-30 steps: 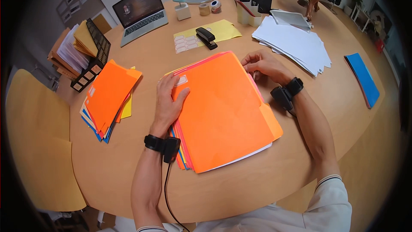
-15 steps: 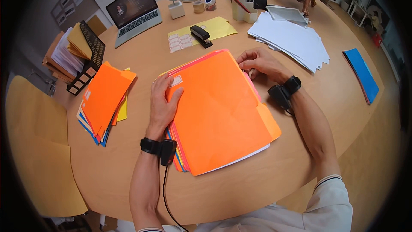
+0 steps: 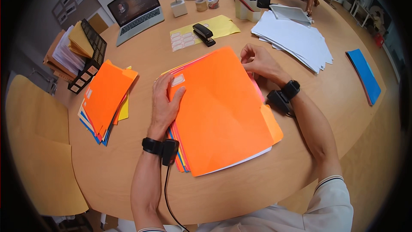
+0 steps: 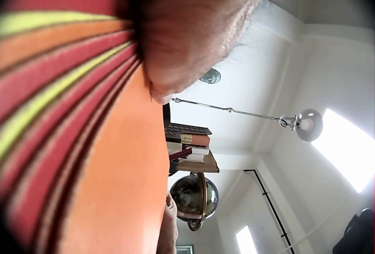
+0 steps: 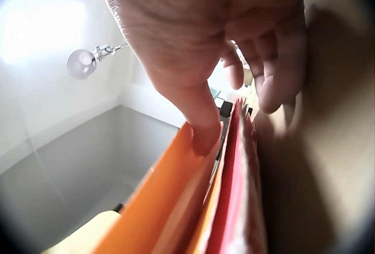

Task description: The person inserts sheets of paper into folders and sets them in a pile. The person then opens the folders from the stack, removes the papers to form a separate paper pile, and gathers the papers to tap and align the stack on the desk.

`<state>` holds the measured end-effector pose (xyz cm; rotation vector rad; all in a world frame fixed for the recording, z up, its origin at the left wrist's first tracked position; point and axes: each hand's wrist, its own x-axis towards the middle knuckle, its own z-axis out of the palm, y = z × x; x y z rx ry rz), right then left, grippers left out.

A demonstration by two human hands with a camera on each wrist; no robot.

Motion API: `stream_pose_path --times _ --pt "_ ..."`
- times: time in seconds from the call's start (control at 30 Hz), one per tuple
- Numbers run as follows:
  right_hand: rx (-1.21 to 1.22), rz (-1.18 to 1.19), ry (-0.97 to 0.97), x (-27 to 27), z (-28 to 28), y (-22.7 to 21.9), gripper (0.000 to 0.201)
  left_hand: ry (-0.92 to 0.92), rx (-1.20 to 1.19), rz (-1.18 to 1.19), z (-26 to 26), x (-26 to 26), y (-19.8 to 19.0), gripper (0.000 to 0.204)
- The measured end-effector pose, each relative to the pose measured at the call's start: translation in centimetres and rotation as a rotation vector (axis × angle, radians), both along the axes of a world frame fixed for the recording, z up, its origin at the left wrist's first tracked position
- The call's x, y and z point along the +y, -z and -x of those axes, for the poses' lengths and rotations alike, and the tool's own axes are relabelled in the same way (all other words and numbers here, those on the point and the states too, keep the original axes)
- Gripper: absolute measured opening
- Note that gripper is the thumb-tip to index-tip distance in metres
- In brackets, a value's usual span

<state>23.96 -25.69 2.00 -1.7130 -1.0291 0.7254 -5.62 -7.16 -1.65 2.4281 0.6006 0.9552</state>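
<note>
On the pale wooden worktop (image 3: 231,191), I judge the topmost bright-orange card folder (image 3: 223,116) light and bendy, my left grip (image 3: 165,103) spread over its left edge, my right grip (image 3: 262,62), whether pinching I cannot tell, at the right edge I'd lift.

An orange folder (image 3: 225,114) tops a folder stack (image 4: 35,92) on the counter (image 3: 253,195), its label (image 3: 178,80) at ten o'clock beside the left grip (image 3: 167,102), its edge pinched by the right grip (image 3: 260,65) at one. Red, yellow and blue edges show toward eight; white paper (image 3: 257,155) peeks out at five.
</note>
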Motion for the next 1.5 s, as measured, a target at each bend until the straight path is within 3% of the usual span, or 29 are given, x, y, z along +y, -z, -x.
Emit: stream_pose_path --times 0.03,0.1,0.13,0.2,0.23,0.3,0.33,0.4,0.5,0.53,0.6,0.63,0.7,0.8,1.0,1.23,1.3,1.4,1.43,1.47,1.5 --pt "0.0 0.001 -0.003 0.2 0.3 0.1 0.028 -0.003 0.0 0.001 0.0 0.0 0.1 0.045" --pt "-0.342 -0.175 0.099 0.8 0.7 0.3 0.032 -0.012 -0.019 -0.012 0.0 0.1 0.2 0.045" --pt "-0.343 -0.176 0.092 0.8 1.1 -0.1 0.032 -0.018 -0.022 -0.012 0.0 0.0 0.1 0.045" --pt "-0.594 -0.222 0.141 0.6 2.0 -1.1 0.034 0.001 -0.034 0.039 -0.1 -0.2 -0.4 0.043" --pt "-0.595 -0.223 0.136 0.5 2.3 -1.6 0.034 -0.004 -0.036 0.039 -0.1 -0.2 -0.4 0.043" --pt "-0.576 -0.331 -0.101 0.3 3.1 -2.4 0.03 0.01 -0.059 0.098 -0.1 -0.2 -0.4 0.039" --pt "-0.576 -0.332 -0.104 0.2 3.8 -2.5 0.03 0.007 -0.06 0.099 0.0 -0.3 -0.4 0.039" --pt "-0.309 -0.468 -0.342 0.1 5.4 -2.8 0.035 0.011 -0.072 0.176 -0.1 -0.2 -0.5 0.038" --pt "-0.155 -0.247 -0.548 -0.3 7.5 -4.0 0.054 0.007 -0.093 0.159 0.0 -0.2 -0.6 0.039" --pt "-0.155 -0.246 -0.55 0.0 8.6 -3.7 0.054 0.005 -0.094 0.16 -0.1 -0.1 -0.5 0.039" --pt "-0.326 -0.471 -0.633 0.6 10.1 -2.3 0.065 0.096 -0.212 0.366 -0.1 0.2 -0.3 0.044" --pt "-0.325 -0.469 -0.633 0.5 10.0 -1.7 0.065 0.095 -0.212 0.368 -0.1 0.1 -0.4 0.044" --pt "-0.609 -0.335 -0.657 0.5 9.8 -0.9 0.074 0.189 -0.257 0.505 -0.2 0.1 -0.9 0.049" --pt "-0.559 -0.388 -0.684 1.0 9.5 0.3 0.081 0.29 -0.256 0.604 -0.4 0.2 -1.4 0.054" --pt "-0.531 -0.327 -0.731 0.9 9.9 -0.7 0.089 0.316 -0.279 0.714 -1.0 -0.3 -2.3 0.053" --pt "-0.384 -0.344 -0.691 0.9 10.3 -0.3 0.08 0.316 -0.453 0.78 -1.0 1.5 -0.8 0.045" --pt "-0.397 -0.277 -0.68 1.1 10.0 -0.1 0.069 0.21 -0.584 0.877 -1.2 0.5 -1.6 0.03" --pt "-0.382 -0.267 -0.652 0.9 9.1 -0.1 0.061 0.329 -0.652 0.859 -0.3 0.8 -1.3 0.019" --pt "-0.378 -0.321 -0.591 1.0 9.0 0.2 0.055 0.235 -0.467 0.772 0.3 2.7 -0.5 0.015" --pt "-0.379 -0.321 -0.591 1.0 8.8 0.3 0.055 0.46 -0.61 0.636 0.3 3.7 1.0 0.018" --pt "-0.346 -0.36 -0.524 1.0 8.4 0.3 0.052 0.461 -0.61 0.636 0.3 3.8 1.2 0.018"
